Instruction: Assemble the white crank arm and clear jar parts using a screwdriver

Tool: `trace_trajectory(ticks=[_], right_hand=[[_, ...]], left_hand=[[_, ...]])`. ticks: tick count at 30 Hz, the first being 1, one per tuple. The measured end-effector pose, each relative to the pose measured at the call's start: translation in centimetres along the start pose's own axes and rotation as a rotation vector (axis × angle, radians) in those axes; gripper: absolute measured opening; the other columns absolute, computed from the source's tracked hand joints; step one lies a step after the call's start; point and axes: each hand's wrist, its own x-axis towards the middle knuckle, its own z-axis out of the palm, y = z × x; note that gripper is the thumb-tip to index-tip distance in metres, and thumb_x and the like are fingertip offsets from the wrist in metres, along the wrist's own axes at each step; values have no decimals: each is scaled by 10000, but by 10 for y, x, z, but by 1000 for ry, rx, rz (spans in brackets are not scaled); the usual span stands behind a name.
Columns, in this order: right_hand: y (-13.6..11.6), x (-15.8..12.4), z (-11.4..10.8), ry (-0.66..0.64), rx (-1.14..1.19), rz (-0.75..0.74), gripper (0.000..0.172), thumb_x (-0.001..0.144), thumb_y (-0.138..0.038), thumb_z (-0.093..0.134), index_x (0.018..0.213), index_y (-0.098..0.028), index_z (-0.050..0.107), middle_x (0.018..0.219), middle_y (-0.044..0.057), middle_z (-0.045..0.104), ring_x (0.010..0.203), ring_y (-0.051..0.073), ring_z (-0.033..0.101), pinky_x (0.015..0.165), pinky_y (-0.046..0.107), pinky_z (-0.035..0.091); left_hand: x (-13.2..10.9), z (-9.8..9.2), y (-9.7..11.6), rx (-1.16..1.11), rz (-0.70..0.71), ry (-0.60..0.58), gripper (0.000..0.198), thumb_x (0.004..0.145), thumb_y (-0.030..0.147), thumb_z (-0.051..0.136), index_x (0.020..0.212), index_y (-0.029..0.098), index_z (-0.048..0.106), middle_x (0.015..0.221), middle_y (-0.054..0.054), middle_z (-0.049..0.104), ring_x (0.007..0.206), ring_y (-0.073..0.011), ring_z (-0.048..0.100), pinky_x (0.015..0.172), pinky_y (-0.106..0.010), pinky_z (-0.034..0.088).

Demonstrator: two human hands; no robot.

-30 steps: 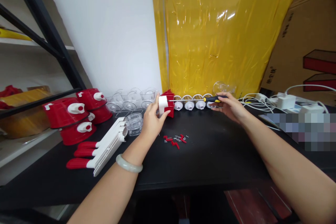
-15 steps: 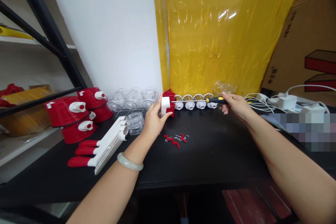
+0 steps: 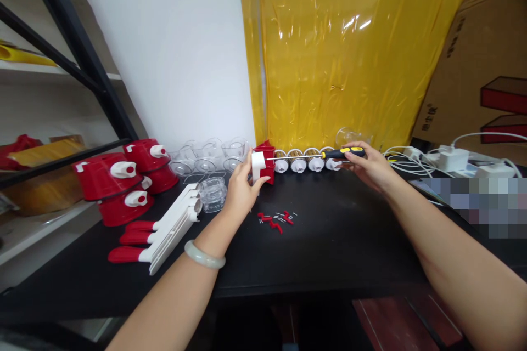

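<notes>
Left hand (image 3: 241, 189) clamps the red-and-white plastic housing (image 3: 262, 163); right hand (image 3: 368, 167) grips the black-and-yellow screwdriver (image 3: 331, 154), tip apparently seated. A tilted shaft could slip out.

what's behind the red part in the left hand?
The yellow plastic sheet hangs behind the red part in the left hand, white wall just left of it. The part and hand hide the table strip directly behind.

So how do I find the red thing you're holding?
Find the yellow plastic sheet behind the black table. At its bottom left corner, the left hand holds a red plastic block with a white cap. Only it has a black-and-yellow screwdriver poking in.
</notes>
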Motion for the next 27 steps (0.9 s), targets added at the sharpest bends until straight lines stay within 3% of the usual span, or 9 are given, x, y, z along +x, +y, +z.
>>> trace_trajectory(ticks=[9,21,27], right_hand=[[3,4,-5,58,-97,-23,447,599,-535,848,836,-219,638,752,23,726,693,206,725,746,353,618],[-2,4,-8,54,-247,85,501,636,-688,747,685,-208,613,488,36,629,397,170,583,417,287,497],[-3,2,-6,51,-248,114,506,662,-702,717,603,-215,590,374,4,519,365,146,529,453,284,530]], left_hand=[[1,-1,1,-15,5,6,778,799,272,759,1489,231,401,1094,-97,645,929,-226,622,766,-336,576],[0,-2,5,-45,-14,-40,768,805,258,756,1486,267,402,1030,-68,621,908,-216,614,702,-317,599],[0,-2,5,-50,7,-35,774,802,248,760,1486,287,400,1045,-63,619,902,-207,622,692,-307,604]])
